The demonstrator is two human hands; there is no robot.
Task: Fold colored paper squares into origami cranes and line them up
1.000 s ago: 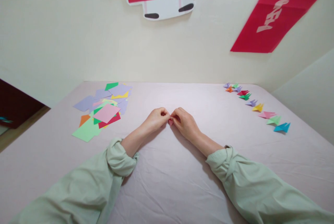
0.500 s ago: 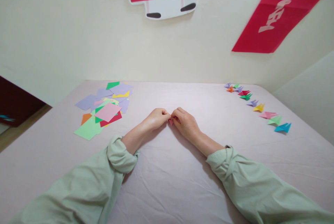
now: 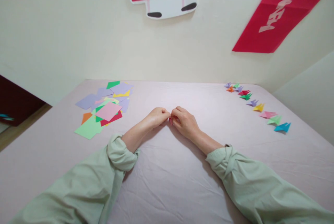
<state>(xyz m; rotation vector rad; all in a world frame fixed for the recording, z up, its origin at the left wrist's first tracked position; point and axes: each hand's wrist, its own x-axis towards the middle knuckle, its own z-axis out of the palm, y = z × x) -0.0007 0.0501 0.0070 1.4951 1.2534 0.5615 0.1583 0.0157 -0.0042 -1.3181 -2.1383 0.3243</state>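
My left hand and my right hand meet at the middle of the pale pink tabletop, fingers curled and pinched together. Between the fingertips a small pink folded paper shows as a sliver; most of it is hidden by the fingers. Both wrists rest on the cloth, and pale green sleeves are rolled up on both forearms.
A loose pile of coloured paper squares lies at the left of the table. A row of several small folded paper figures runs along the right side. Red banners hang on the cream wall behind.
The hands have stayed together on the small paper, shifting only very slightly; the view has drifted a little.
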